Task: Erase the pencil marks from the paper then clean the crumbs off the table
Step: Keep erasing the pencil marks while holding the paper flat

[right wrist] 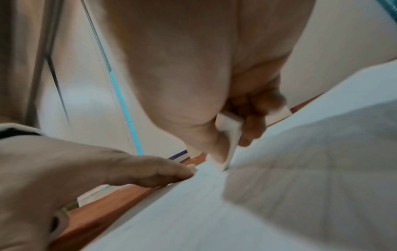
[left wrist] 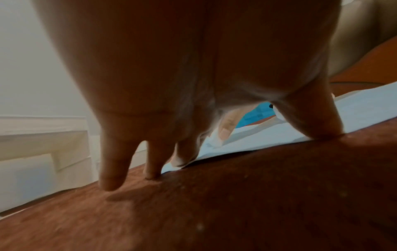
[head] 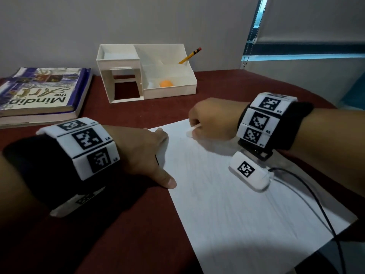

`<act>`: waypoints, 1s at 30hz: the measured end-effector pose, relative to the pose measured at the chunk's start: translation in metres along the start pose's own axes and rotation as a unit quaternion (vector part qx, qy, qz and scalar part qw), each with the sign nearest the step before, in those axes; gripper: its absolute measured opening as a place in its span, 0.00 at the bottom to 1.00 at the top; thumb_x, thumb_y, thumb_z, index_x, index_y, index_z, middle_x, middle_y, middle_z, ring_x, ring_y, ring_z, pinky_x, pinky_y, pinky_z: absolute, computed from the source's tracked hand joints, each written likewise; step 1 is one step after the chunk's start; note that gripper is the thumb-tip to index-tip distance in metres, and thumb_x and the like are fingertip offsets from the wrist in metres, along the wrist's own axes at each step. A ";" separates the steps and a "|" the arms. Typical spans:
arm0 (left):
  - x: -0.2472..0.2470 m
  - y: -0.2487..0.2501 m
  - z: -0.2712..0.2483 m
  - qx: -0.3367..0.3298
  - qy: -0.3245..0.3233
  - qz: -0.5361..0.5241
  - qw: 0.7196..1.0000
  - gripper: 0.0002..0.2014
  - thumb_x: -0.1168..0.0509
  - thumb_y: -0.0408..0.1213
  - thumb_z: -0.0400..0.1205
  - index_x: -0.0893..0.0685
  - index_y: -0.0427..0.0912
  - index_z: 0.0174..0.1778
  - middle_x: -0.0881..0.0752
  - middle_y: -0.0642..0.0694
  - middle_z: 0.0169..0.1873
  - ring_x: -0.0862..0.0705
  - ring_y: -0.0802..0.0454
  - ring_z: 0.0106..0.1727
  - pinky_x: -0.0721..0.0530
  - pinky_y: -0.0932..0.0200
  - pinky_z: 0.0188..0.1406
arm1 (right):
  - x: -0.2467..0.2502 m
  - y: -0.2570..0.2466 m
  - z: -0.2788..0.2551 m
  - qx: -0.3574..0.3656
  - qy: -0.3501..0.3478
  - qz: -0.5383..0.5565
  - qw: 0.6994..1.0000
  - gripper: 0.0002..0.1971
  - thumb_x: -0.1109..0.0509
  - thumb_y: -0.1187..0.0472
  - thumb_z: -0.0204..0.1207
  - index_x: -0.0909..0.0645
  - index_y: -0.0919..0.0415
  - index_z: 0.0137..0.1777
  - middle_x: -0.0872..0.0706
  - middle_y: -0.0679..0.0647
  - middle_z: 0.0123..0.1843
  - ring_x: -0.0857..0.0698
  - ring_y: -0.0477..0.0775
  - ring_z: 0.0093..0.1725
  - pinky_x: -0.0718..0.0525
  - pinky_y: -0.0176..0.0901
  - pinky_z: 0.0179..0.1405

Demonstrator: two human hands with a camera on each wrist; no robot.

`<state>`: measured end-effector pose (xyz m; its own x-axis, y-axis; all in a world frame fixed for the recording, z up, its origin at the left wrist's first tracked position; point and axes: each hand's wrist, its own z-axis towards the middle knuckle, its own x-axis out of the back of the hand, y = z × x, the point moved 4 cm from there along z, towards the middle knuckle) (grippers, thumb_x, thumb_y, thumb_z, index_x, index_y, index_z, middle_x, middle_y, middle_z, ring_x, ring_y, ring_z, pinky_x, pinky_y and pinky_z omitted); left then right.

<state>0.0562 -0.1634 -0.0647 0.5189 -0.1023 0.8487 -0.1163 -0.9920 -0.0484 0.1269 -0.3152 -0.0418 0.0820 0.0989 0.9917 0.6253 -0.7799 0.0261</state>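
A white sheet of paper (head: 237, 194) lies on the dark red table (head: 118, 234), with faint pencil marks near its far end. My right hand (head: 209, 121) grips a white eraser (head: 192, 131), whose tip presses the paper near the far corner; the right wrist view shows the eraser (right wrist: 231, 135) held between thumb and curled fingers. My left hand (head: 146, 153) lies flat with straight fingers on the paper's left edge, thumb (head: 167, 180) on the sheet. In the left wrist view the fingertips (left wrist: 111, 180) touch the table and the paper (left wrist: 354, 112).
A white desk organiser (head: 146, 74) stands at the back with a yellow pencil (head: 190, 55) and an orange ball (head: 166, 83) in it. Two stacked books (head: 41, 91) lie back left. A black cable (head: 308, 192) runs across the paper's right side.
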 end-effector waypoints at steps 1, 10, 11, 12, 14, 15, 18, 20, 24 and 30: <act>-0.001 -0.001 0.000 0.004 -0.005 0.009 1.000 0.63 0.35 0.81 0.57 0.56 0.59 0.85 0.43 0.51 0.85 0.37 0.43 0.82 0.35 0.41 0.79 | -0.002 -0.004 -0.002 0.016 -0.016 0.017 1.000 0.11 0.32 0.47 0.81 0.14 0.54 0.49 0.12 0.49 0.47 0.15 0.52 0.45 0.14 0.50 0.46; -0.011 -0.004 0.007 -0.006 -0.028 0.027 0.999 0.65 0.43 0.84 0.58 0.69 0.60 0.83 0.69 0.64 0.82 0.64 0.45 0.86 0.53 0.31 0.82 | 0.002 -0.022 0.006 0.092 -0.027 -0.008 0.995 0.11 0.29 0.46 0.80 0.14 0.52 0.47 0.16 0.45 0.40 0.18 0.47 0.40 0.22 0.39 0.35; -0.011 -0.004 0.007 -0.009 -0.029 0.023 0.999 0.65 0.43 0.84 0.58 0.69 0.62 0.83 0.69 0.63 0.82 0.64 0.45 0.86 0.53 0.31 0.82 | -0.001 -0.027 0.003 0.114 -0.058 0.004 0.992 0.10 0.28 0.46 0.79 0.14 0.51 0.47 0.15 0.45 0.40 0.16 0.45 0.41 0.20 0.37 0.36; -0.011 -0.004 0.007 -0.013 -0.030 0.020 0.999 0.64 0.43 0.84 0.58 0.69 0.63 0.83 0.69 0.63 0.82 0.64 0.44 0.85 0.53 0.31 0.82 | -0.004 -0.033 -0.002 0.133 -0.093 0.012 0.987 0.10 0.28 0.45 0.79 0.13 0.50 0.47 0.13 0.44 0.40 0.16 0.43 0.41 0.19 0.34 0.36; -0.011 -0.004 0.007 -0.013 -0.030 0.017 0.999 0.64 0.42 0.84 0.58 0.70 0.63 0.83 0.69 0.63 0.82 0.64 0.44 0.85 0.53 0.32 0.82 | -0.003 -0.038 -0.002 0.144 -0.106 0.014 0.984 0.10 0.27 0.44 0.79 0.13 0.50 0.49 0.12 0.44 0.42 0.15 0.42 0.42 0.19 0.33 0.38; -0.011 -0.004 0.007 -0.010 -0.029 0.019 0.999 0.64 0.42 0.83 0.59 0.70 0.62 0.83 0.69 0.63 0.82 0.64 0.44 0.85 0.52 0.33 0.83 | -0.002 -0.035 0.003 0.133 -0.085 0.004 0.987 0.11 0.27 0.45 0.79 0.13 0.51 0.49 0.12 0.45 0.43 0.15 0.43 0.43 0.19 0.35 0.39; -0.011 -0.004 0.008 -0.008 -0.022 0.017 1.000 0.64 0.42 0.83 0.60 0.69 0.59 0.84 0.68 0.62 0.83 0.64 0.44 0.86 0.52 0.35 0.83 | 0.003 -0.030 0.009 0.109 -0.030 -0.017 0.993 0.12 0.29 0.45 0.81 0.13 0.53 0.49 0.14 0.46 0.42 0.17 0.45 0.41 0.22 0.37 0.34; -0.011 -0.004 0.008 -0.015 -0.022 0.008 1.000 0.64 0.41 0.83 0.58 0.69 0.62 0.83 0.68 0.62 0.83 0.63 0.42 0.85 0.52 0.34 0.83 | -0.002 -0.036 0.001 0.135 -0.085 -0.005 0.987 0.10 0.28 0.46 0.80 0.13 0.51 0.49 0.13 0.46 0.41 0.17 0.43 0.39 0.21 0.35 0.34; -0.012 -0.005 0.010 -0.015 -0.023 0.013 1.000 0.65 0.42 0.84 0.57 0.69 0.64 0.83 0.69 0.62 0.83 0.63 0.42 0.85 0.51 0.32 0.82 | -0.005 -0.041 -0.003 0.142 -0.127 0.006 0.982 0.08 0.26 0.46 0.78 0.13 0.49 0.49 0.12 0.44 0.42 0.16 0.42 0.41 0.18 0.37 0.39; -0.013 -0.006 0.011 -0.032 -0.024 0.003 0.999 0.67 0.43 0.87 0.48 0.65 0.70 0.82 0.68 0.65 0.83 0.63 0.40 0.85 0.51 0.31 0.82 | -0.006 -0.047 -0.005 0.147 -0.139 0.012 0.979 0.08 0.26 0.48 0.78 0.12 0.50 0.51 0.13 0.44 0.42 0.16 0.42 0.41 0.18 0.35 0.39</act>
<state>0.0594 -0.1567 -0.0813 0.5572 -0.1130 0.8227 -0.1730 -0.9848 -0.0180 0.0932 -0.2817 -0.0485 0.2810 0.2787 0.9183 0.8139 -0.5762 -0.0742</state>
